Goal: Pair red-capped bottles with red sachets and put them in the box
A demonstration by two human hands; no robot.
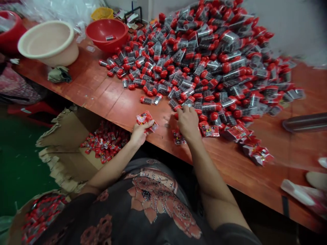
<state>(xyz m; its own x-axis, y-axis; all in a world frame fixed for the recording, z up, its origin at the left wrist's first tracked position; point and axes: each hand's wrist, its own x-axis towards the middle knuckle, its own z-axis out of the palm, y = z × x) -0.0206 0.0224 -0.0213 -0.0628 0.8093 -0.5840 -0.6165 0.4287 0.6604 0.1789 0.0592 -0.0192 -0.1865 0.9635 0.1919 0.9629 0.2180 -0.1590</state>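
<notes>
A large heap of clear plastic tubes with red caps covers the orange-red wooden table, each tube showing dark contents. My left hand grips a red foil packet just over the table's near edge. My right hand rests at the heap's near edge, its bunched fingers on the tubes. Whether those fingers hold a tube is hidden. Loose red foil packets lie right beside my right hand, and more lie further right.
Below the table edge, an open cardboard box holds many red packets, and another box sits lower left. Red and beige basins stand at the back left. A co-worker's hand enters at right, near a dark cylinder.
</notes>
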